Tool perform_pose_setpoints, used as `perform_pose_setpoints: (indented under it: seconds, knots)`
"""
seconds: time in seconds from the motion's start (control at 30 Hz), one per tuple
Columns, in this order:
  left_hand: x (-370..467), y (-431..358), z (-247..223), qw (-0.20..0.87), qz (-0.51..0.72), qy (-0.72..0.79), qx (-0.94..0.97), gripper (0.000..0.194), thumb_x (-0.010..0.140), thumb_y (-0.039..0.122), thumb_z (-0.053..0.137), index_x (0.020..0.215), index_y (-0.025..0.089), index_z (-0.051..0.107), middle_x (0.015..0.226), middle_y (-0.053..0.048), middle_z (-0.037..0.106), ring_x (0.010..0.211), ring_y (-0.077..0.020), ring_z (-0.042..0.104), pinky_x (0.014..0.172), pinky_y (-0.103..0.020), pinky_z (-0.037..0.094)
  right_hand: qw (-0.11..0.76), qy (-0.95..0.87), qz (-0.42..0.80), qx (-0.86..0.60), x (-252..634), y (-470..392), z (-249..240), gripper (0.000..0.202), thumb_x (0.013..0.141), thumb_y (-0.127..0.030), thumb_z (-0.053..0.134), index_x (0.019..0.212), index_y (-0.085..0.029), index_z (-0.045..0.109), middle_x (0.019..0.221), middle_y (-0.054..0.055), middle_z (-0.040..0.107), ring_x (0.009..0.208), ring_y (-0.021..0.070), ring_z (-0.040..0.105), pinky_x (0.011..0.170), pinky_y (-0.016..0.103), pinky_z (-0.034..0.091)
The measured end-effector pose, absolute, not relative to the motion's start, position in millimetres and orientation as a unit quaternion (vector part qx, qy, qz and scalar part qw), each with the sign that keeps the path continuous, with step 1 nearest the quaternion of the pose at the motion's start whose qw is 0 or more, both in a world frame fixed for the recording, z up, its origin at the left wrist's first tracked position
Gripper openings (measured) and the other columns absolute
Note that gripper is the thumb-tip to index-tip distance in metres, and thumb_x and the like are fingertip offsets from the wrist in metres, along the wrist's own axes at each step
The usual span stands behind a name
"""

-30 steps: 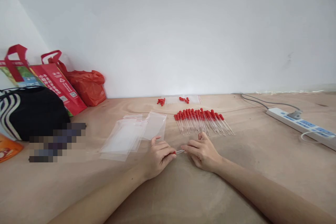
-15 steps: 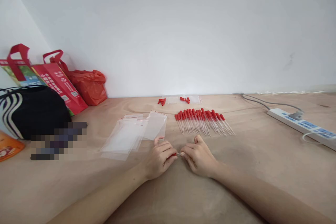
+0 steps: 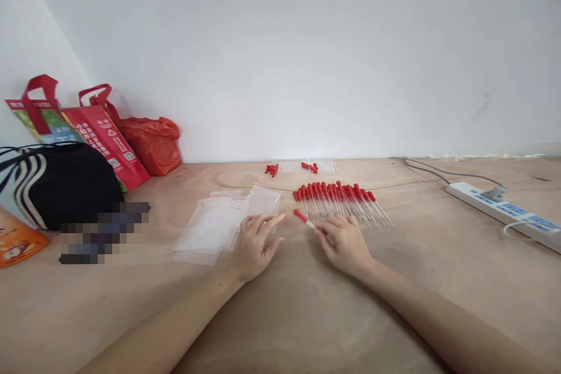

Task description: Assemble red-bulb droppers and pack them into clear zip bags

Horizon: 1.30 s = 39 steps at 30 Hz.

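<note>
Between the thumb and fingers of my right hand (image 3: 344, 243) is a dropper (image 3: 300, 215), a thin clear tube with a red rubber bulb. Its bulb points up and to the left, and my hand hides most of the tube. My left hand (image 3: 258, 248) holds nothing; its fingers are apart, close to the clear zip bags (image 3: 210, 228). Just beyond my right hand lies a row of several similar droppers (image 3: 335, 191), red bulbs away from me. Loose red bulbs (image 3: 272, 170) and more red bulbs (image 3: 310, 167) rest farther back near the wall.
Thin clear tubes (image 3: 287, 168) lie by the loose bulbs. At the right is a white power strip (image 3: 504, 207) with a grey cable. Red shopping bags (image 3: 103, 140), a red plastic bag (image 3: 151, 143) and a black drawstring bag (image 3: 74, 187) stand at the left; a blurred object is before them.
My left hand has let go of the red bulb, opened and moved left. My right hand has moved slightly right and up with the dropper, whose bulb is now exposed.
</note>
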<state>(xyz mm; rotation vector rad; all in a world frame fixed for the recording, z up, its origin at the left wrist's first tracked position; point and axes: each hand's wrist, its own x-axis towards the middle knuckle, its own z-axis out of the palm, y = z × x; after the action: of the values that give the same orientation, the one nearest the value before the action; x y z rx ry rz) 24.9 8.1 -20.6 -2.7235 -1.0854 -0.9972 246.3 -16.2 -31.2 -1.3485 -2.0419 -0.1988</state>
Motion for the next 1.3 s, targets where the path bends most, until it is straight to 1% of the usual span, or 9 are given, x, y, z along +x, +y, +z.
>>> perform_pose_setpoints:
  seconds: [0.1,0.23,0.47,0.73,0.83,0.97,1.1,1.17,1.3]
  knots:
    - [24,9,-22,-0.036,-0.266,-0.331,-0.905,0.023,0.082,0.022,0.048,0.104,0.02,0.055,0.106,-0.008,0.054,0.099,-0.0199,0.05,0.088,-0.036,0.037,0.38,-0.668,-0.056,-0.638,270,4,-30,0.023,0.08,-0.028,0.041,0.085,-0.02,0.062,0.076,0.004,0.065,0.074,0.0185,0.055,0.068,0.032,0.028]
    - [24,10,-23,-0.076,-0.239,-0.315,-0.915,0.017,0.083,0.02,0.047,0.095,0.019,0.059,0.107,-0.007,0.054,0.098,-0.0188,0.052,0.088,-0.035,0.041,0.354,-0.559,-0.038,-0.749,297,32,-29,0.025,0.078,-0.029,0.041,0.091,-0.019,0.061,0.079,0.006,0.066,0.082,0.0234,0.056,0.075,0.037,0.029]
    - [24,10,-26,-0.072,-0.249,-0.306,-0.916,0.02,0.083,0.02,0.046,0.098,0.02,0.06,0.102,-0.006,0.059,0.097,-0.0182,0.053,0.087,-0.036,0.042,0.299,-0.547,-0.07,-0.779,308,53,-39,0.028,0.076,-0.033,0.045,0.093,-0.016,0.059,0.087,0.01,0.064,0.087,0.0266,0.053,0.077,0.04,0.027]
    - [10,29,-27,0.108,-0.282,-0.447,-0.842,0.023,0.082,0.023,0.043,0.092,0.018,0.063,0.098,-0.008,0.063,0.094,-0.0236,0.054,0.083,-0.041,0.042,0.395,-0.702,-0.103,-0.584,289,13,-42,0.024,0.081,-0.031,0.043,0.087,-0.016,0.06,0.078,0.008,0.061,0.077,0.0199,0.053,0.074,0.035,0.036]
    - [-1,36,-22,0.16,-0.239,-0.507,-0.813,0.026,0.083,0.026,0.041,0.094,0.018,0.063,0.103,-0.009,0.062,0.101,-0.0261,0.052,0.089,-0.044,0.037,0.341,-0.819,-0.03,-0.46,276,-15,-40,0.03,0.083,-0.034,0.043,0.102,-0.017,0.058,0.099,0.01,0.061,0.09,0.019,0.053,0.079,0.033,0.039]
    - [-20,39,-12,0.201,-0.135,-0.612,-0.753,0.037,0.084,0.03,0.037,0.11,0.011,0.056,0.116,-0.015,0.054,0.112,-0.032,0.043,0.094,-0.048,0.028,0.21,-0.904,0.036,-0.371,266,-35,-35,0.046,0.085,-0.041,0.04,0.126,-0.021,0.041,0.128,0.009,0.045,0.117,0.0206,0.039,0.093,0.038,0.033]
    - [-41,44,-8,0.15,-0.033,-0.742,-0.652,0.055,0.085,0.036,0.031,0.121,-0.004,0.041,0.118,-0.028,0.046,0.11,-0.0392,0.042,0.086,-0.048,0.033,0.176,-0.907,0.064,-0.376,266,-35,-33,0.05,0.084,-0.044,0.039,0.13,-0.022,0.036,0.132,0.009,0.04,0.121,0.0205,0.036,0.096,0.041,0.03]
    - [-49,48,-8,0.113,-0.01,-0.762,-0.638,0.058,0.084,0.039,0.031,0.113,-0.009,0.047,0.108,-0.03,0.052,0.102,-0.0386,0.049,0.08,-0.045,0.039,0.177,-0.905,0.076,-0.38,267,-33,-33,0.05,0.084,-0.045,0.041,0.129,-0.022,0.038,0.132,0.009,0.04,0.12,0.0207,0.037,0.096,0.042,0.029]
    - [-58,53,-11,0.087,0.0,-0.751,-0.655,0.045,0.084,0.032,0.032,0.09,0.0,0.063,0.09,-0.025,0.063,0.088,-0.0335,0.059,0.071,-0.039,0.045,0.178,-0.9,0.099,-0.385,267,-32,-30,0.051,0.082,-0.046,0.043,0.127,-0.021,0.041,0.131,0.008,0.041,0.12,0.0213,0.037,0.097,0.041,0.029]
